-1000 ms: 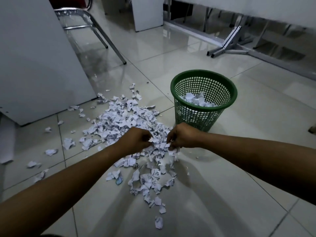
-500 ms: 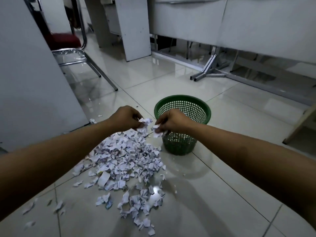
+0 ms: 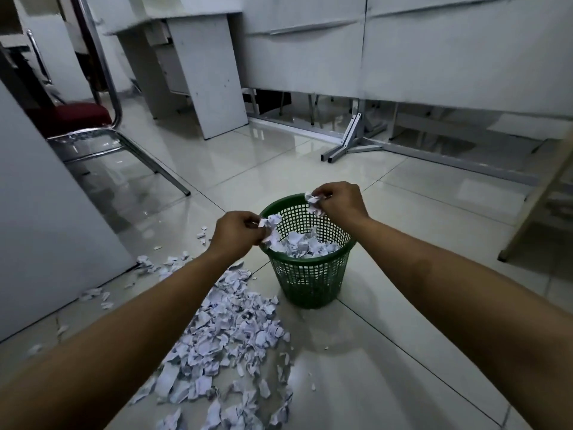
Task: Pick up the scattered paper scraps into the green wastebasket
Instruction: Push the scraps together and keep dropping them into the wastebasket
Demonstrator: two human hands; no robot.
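The green wastebasket [image 3: 310, 283] stands on the tiled floor, partly filled with white paper scraps [image 3: 305, 248]. My left hand [image 3: 237, 232] grips a bunch of scraps [image 3: 270, 225] at the basket's left rim. Over the far rim, my right hand [image 3: 339, 202] pinches another bunch of scraps [image 3: 313, 200]. A large pile of scattered scraps [image 3: 229, 342] lies on the floor left of and in front of the basket, between my forearms.
A white cabinet side [image 3: 46, 228] stands at the left, with loose scraps [image 3: 93, 294] along its foot. A chrome chair with a red seat [image 3: 80, 116] is behind it. White desks [image 3: 204, 72] and metal table legs [image 3: 350, 144] line the back. A wooden leg [image 3: 536, 206] is at right.
Both hands lifted off the scrap pile with scraps in their grip and moved forward to the wastebasket's rim. The camera view tilted up.
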